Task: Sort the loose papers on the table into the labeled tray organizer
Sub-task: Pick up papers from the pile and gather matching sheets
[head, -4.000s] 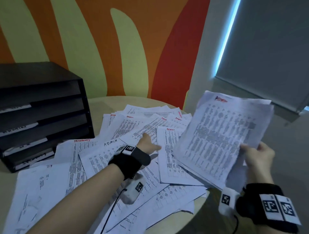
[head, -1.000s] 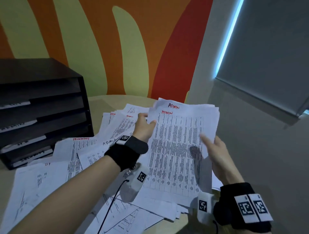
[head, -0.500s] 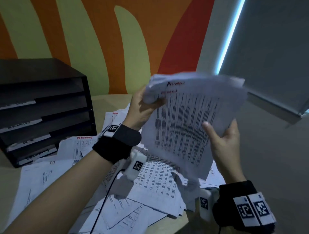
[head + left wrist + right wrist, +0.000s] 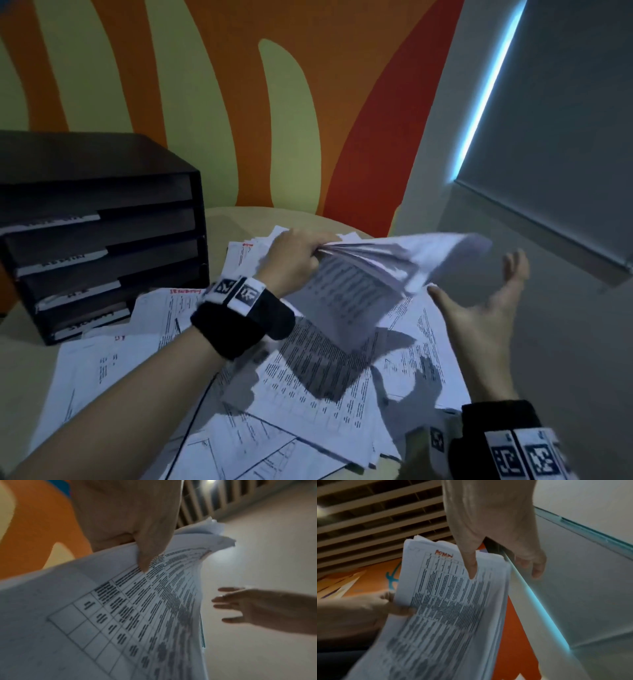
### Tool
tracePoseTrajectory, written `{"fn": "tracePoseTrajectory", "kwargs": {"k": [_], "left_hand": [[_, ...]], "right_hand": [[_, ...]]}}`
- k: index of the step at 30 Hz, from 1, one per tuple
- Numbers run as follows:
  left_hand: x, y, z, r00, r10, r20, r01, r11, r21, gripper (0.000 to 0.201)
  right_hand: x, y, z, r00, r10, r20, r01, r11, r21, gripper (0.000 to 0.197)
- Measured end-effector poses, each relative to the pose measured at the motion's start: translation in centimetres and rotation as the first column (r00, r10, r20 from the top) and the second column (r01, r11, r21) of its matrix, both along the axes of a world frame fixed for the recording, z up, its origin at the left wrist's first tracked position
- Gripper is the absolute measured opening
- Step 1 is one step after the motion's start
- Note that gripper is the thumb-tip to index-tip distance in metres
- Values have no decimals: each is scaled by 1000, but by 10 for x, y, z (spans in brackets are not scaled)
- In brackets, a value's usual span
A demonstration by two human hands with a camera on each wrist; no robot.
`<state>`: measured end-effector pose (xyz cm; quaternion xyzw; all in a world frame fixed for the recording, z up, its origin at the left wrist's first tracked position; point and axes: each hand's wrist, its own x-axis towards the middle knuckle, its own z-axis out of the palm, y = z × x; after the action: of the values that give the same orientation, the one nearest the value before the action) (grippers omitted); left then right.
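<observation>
Fingers: left hand (image 4: 294,260) pinches the paper stack (image 4: 370,274); right hand (image 4: 479,308) spread wide, empty.
Tip: support the sagging edge, then feed squarely into the tray organizer (image 4: 102,240).

Sheaf of papers (image 4: 370,274) w/ printed tables, red handwritten word at top of front sheet, held up in air above table centre-right, pinched at its left edge, sheets fanned and curling, blurred. Loose papers (image 4: 308,383) lie spread and overlapping across table, near to far, some w/ red headings, a few near ones w/ line drawings. Tray organizer (image 4: 102,240): dark, four stacked slots, white label strip on each, text unreadable; stands far left on table, bottom touching the spread.
</observation>
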<state>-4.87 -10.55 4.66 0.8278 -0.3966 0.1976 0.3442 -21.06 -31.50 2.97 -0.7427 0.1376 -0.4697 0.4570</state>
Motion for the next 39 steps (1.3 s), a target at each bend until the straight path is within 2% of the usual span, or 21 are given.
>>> {"fn": "tracePoseTrajectory", "kwargs": {"k": [3,5,7,8,10,11,12,13,14,15,16,18,20,21,23,27,28,30,32,35,39], "left_hand": [[-6,1,31,970,26,243,-93,959,268,31],[-9,4,38,960,-65,271,-25,949,316,32],[-8,11,35,960,-135,245,79,971,224,33],[-7,14,33,960,-140,242,109,985,137,31],[-3,22,21,972,-2,236,10,999,-32,38],[0,28,14,979,125,160,-110,989,-95,58],[7,37,4,973,231,8,-228,962,-153,85],[13,49,-6,946,268,-182,-304,929,-213,108],[17,60,-15,905,227,-359,-335,902,-271,120],[19,70,-23,867,128,-481,-318,885,-339,122],[19,79,-29,826,4,-563,-283,867,-409,114],[10,87,-29,755,-193,-627,-202,841,-502,72],[2,91,-24,783,-226,-579,-158,829,-537,35],[-1,93,-21,805,-224,-550,-150,819,-553,30],[-2,102,-17,827,-237,-510,-138,793,-593,29],[1,116,-30,770,-297,-564,-151,775,-614,43],[0,117,-35,760,-290,-581,-167,777,-607,43],[-3,117,-41,756,-257,-603,-200,785,-586,30],[-6,118,-42,762,-243,-600,-205,788,-580,21],[0,123,-29,794,-247,-555,-169,788,-592,22],[16,137,-6,843,-237,-482,-136,775,-618,31]], "right_hand": [[0,-3,3,999,50,-2,-50,981,-188,107],[3,-7,-3,997,69,-23,-73,944,-322,85],[9,-10,-8,990,137,-15,-134,930,-342,63],[10,-8,-8,980,196,-18,-194,945,-263,59],[10,0,-8,963,270,-25,-271,957,-103,50],[10,3,-9,958,287,-16,-287,955,-73,41],[10,6,-9,957,291,-1,-291,955,-54,37],[11,8,-12,956,293,25,-292,956,-28,40],[13,9,-14,952,300,56,-301,953,20,38],[15,10,-16,948,305,88,-312,947,81,34],[17,11,-18,944,309,113,-323,935,144,30],[22,16,-19,925,353,143,-379,889,256,25],[27,24,-18,905,410,116,-426,860,282,19],[29,27,-19,895,436,96,-444,851,280,13],[35,32,-19,877,478,50,-472,836,281,17],[44,38,-30,841,531,-106,-491,830,266,45],[45,41,-33,835,527,-158,-476,836,273,46],[48,51,-39,835,501,-226,-443,857,261,30],[49,62,-37,859,455,-234,-408,885,225,18],[52,75,-21,871,456,-181,-420,884,204,27],[64,84,-3,880,461,-111,-441,882,165,26]]}}
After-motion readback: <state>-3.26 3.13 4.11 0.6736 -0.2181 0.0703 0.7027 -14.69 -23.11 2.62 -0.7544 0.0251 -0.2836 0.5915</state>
